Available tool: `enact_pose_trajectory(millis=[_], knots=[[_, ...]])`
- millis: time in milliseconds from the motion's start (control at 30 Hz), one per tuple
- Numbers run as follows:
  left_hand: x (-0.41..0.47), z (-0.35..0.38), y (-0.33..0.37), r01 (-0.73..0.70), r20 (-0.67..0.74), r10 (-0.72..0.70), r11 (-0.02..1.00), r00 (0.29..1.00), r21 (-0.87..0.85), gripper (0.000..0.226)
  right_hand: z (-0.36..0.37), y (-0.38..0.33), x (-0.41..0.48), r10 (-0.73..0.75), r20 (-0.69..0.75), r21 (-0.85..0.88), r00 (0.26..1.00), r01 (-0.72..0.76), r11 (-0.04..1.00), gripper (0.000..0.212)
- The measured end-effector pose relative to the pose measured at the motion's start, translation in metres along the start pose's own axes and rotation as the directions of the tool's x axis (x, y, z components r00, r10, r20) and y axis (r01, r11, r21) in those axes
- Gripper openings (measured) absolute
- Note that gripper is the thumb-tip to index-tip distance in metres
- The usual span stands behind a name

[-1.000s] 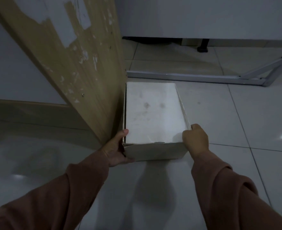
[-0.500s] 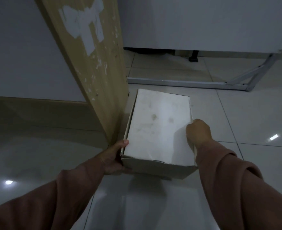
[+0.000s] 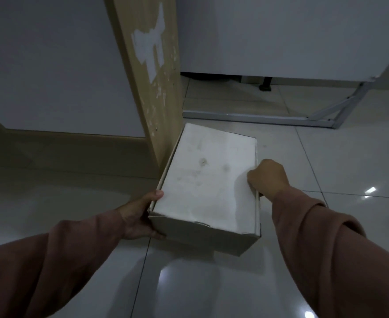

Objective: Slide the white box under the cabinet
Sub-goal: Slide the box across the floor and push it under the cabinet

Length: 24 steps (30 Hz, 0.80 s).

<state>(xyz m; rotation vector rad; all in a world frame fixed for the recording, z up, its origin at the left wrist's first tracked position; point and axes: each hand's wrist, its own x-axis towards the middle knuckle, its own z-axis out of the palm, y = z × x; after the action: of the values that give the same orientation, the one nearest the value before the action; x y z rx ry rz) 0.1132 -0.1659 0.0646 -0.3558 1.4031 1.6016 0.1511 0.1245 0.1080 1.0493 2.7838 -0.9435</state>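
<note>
Glossy pale floor tiles (image 3: 211,283) fill the dim room, with a white wall at the left and a worn wooden panel (image 3: 152,72) standing left of centre. The left hand (image 3: 140,216) cups the near left corner of the white box (image 3: 208,180), thumb on the top edge, fingers closed against the side. The box sits just beside the panel's foot, its near end seemingly tipped up off the tiles. The right hand (image 3: 268,177) clenches around the box's right edge. Far right, the white cabinet (image 3: 280,35) stands on a metal frame (image 3: 257,117), a dark gap beneath it.

The box looks like stiff, light cardboard that should glide easily on slick tile; pushing low on the near end seems best. Its contents, its underside and how deep the gap runs cannot be made out.
</note>
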Motion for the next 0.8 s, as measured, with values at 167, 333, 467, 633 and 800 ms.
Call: enact_pose_trajectory(millis=[167, 333, 467, 633, 800], knots=[[-0.017, -0.031, -0.007, 0.026, 0.043, -0.026, 1.000, 0.999, -0.007, 0.097, 0.004, -0.018, -0.027, 0.013, 0.028, -0.023, 1.000, -0.012, 1.000, 0.008], [-0.036, -0.059, -0.022, 0.060, 0.092, -0.059, 0.998, 0.994, -0.010, 0.089, 0.010, -0.028, -0.069, 0.060, 0.076, -0.087, 0.995, -0.053, 0.995, 0.016], [-0.047, -0.069, -0.030, 0.094, 0.122, -0.094, 0.996, 0.988, 0.002, 0.098, 0.017, -0.025, -0.091, 0.077, 0.068, -0.008, 0.995, -0.077, 0.997, 0.007], [-0.054, -0.077, -0.039, 0.114, 0.120, -0.111, 0.993, 0.987, -0.022, 0.105, 0.042, -0.006, -0.118, 0.096, -0.039, 0.273, 0.995, -0.082, 0.959, 0.011], [-0.058, -0.082, -0.046, 0.146, 0.138, -0.140, 0.989, 0.981, -0.035, 0.092, 0.062, -0.005, -0.140, 0.168, -0.065, 0.544, 0.984, -0.106, 0.832, 0.005]])
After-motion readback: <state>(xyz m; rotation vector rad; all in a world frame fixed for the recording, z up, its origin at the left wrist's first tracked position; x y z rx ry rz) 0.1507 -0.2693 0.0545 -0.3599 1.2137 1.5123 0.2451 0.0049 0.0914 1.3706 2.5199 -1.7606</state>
